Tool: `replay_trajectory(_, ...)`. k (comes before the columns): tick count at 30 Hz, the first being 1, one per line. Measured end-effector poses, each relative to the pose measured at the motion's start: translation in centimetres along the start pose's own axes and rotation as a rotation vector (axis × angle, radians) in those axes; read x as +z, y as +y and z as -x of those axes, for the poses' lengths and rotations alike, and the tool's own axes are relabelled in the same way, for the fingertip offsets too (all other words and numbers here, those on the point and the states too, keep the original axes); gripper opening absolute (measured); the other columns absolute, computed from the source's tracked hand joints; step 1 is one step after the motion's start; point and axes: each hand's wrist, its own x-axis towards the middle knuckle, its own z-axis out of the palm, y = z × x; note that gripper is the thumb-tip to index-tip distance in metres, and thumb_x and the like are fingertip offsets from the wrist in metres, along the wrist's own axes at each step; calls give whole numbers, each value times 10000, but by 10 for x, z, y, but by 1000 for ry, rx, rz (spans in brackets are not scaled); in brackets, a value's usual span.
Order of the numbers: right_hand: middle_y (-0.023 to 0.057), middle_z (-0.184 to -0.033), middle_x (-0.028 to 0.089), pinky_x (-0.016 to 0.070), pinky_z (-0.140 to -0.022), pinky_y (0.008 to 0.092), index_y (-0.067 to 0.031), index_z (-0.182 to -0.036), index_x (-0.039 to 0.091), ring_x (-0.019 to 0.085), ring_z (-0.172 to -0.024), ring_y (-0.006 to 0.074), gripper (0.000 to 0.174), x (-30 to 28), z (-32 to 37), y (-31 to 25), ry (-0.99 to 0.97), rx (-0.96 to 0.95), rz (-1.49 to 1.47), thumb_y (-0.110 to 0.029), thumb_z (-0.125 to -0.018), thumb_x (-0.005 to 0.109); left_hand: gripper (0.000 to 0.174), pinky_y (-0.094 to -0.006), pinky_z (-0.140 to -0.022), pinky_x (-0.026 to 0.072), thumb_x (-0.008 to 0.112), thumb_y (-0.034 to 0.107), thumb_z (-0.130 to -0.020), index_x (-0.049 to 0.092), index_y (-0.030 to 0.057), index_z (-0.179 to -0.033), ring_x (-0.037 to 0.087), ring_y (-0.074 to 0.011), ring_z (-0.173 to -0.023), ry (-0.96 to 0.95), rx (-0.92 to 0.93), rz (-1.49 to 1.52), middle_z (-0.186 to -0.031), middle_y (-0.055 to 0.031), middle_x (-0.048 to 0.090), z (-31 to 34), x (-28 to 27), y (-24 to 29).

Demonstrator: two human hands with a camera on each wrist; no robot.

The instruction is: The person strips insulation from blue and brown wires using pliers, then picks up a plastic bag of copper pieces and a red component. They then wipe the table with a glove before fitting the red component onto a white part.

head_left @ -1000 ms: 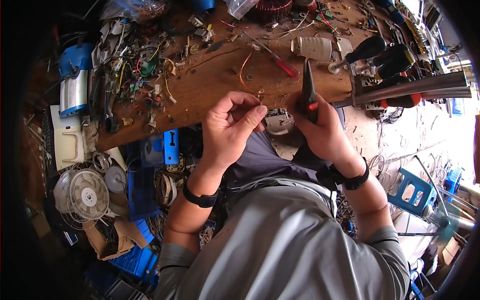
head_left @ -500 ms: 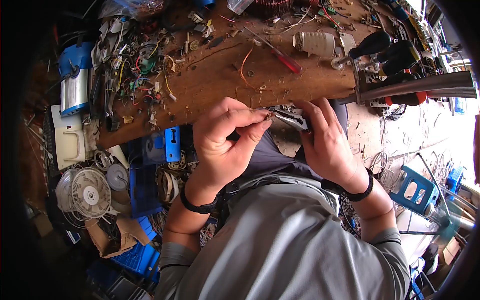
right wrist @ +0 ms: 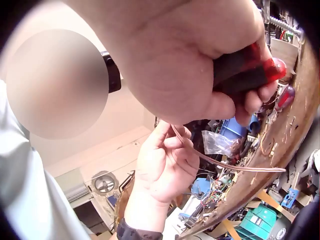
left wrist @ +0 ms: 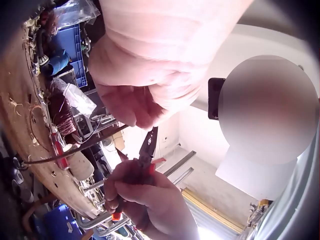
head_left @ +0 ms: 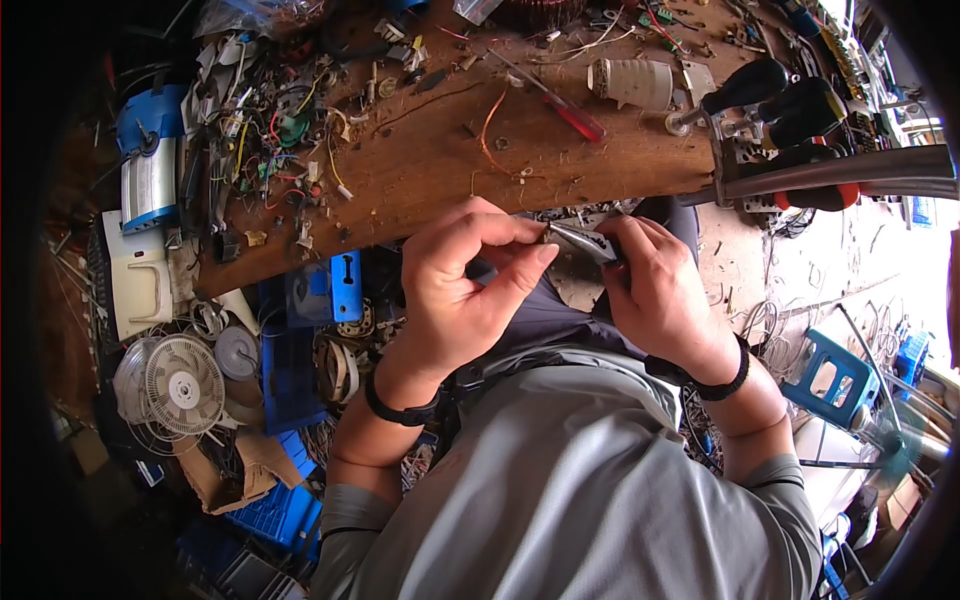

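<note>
My left hand (head_left: 470,285) pinches a thin wire between thumb and forefinger, just beyond the bench edge. In the right wrist view the wire (right wrist: 240,168) trails out of those fingers as a long, thin strand. My right hand (head_left: 655,290) grips long-nose pliers (head_left: 583,241), their metal nose pointing at the left fingertips. The red-and-black handles (right wrist: 245,75) lie inside the right palm in the right wrist view. From the left wrist, the dark plier nose (left wrist: 149,142) reaches right up to the left fingertips, which hide the wire's end.
A red-handled screwdriver (head_left: 572,118) and an orange wire (head_left: 486,135) lie on the wooden bench (head_left: 420,150). Scrap wires (head_left: 285,140) heap at its left. Several tools stand in a metal holder (head_left: 735,165) at right. A fan (head_left: 183,390) sits lower left.
The pliers have swung from pointing upward to lying toward the left hand, their nose now at its fingertips. In the last half second both hands have barely shifted.
</note>
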Motion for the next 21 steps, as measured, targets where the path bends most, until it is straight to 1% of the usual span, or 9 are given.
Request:
replay_trajectory(2,165,-862,595,482,-741,435,-10,-979,550,580,-814,373,279,0,-1,0,1,-12,12,10,-710,623,82,-206,-561,481,685,0,-863,631,-17,-922,598,-86,-630,-28,-235,270,-794,-51,618,0,0,6)
replay_trajectory(3,163,-856,593,483,-733,434,-10,-970,548,580,-807,372,280,0,-2,0,3,-24,25,10,-702,625,79,-206,-561,490,650,19,-898,615,-20,-958,606,-92,-619,-45,-243,329,-815,-62,633,2,0,2)
replay_trajectory(4,163,-856,593,483,-733,434,-10,-970,548,580,-807,372,280,0,-2,1,3,-24,25,10,-702,625,79,-206,-561,490,650,19,-898,615,-20,-958,606,-92,-619,-45,-243,329,-815,-62,633,2,0,2)
replay_trajectory(6,158,-849,589,481,-734,436,-8,-948,541,580,-811,370,290,1,-2,2,48,-59,23,-2,-674,637,97,-214,-563,504,635,30,-909,605,-19,-988,614,-102,-624,-60,-348,547,-832,-79,648,3,2,3)
replay_trajectory(7,158,-849,589,481,-734,436,-8,-948,541,580,-811,370,290,3,-3,3,47,-60,22,-2,-674,637,97,-214,-563,504,635,30,-909,605,-19,-988,614,-102,-624,-58,-348,546,-832,-79,648,3,2,3)
replay_trajectory(9,147,-837,581,478,-723,430,-11,-929,534,574,-801,362,317,5,-3,7,119,-111,64,-4,-628,635,106,-226,-569,518,615,52,-926,598,-16,-1007,619,-111,-622,-107,-423,694,-840,-93,658,2,2,3)
replay_trajectory(13,132,-839,568,463,-711,427,-21,-924,531,555,-784,349,353,3,-3,10,168,-135,138,3,-582,613,109,-231,-574,521,605,65,-935,598,-8,-1015,620,-114,-624,-117,-443,758,-851,-100,665,2,4,3)
replay_trajectory(19,138,-852,563,456,-727,430,-16,-937,527,550,-798,352,350,0,-2,13,153,-118,160,12,-598,609,121,-237,-583,524,602,78,-941,592,-7,-1027,620,-110,-635,-87,-446,769,-853,-99,664,0,1,1)
replay_trajectory(21,143,-867,560,455,-738,431,-12,-949,525,548,-811,357,347,-2,-1,11,130,-96,150,22,-613,604,145,-236,-602,528,605,82,-942,590,-16,-1048,623,-111,-644,-104,-405,673,-864,-101,667,0,1,0)
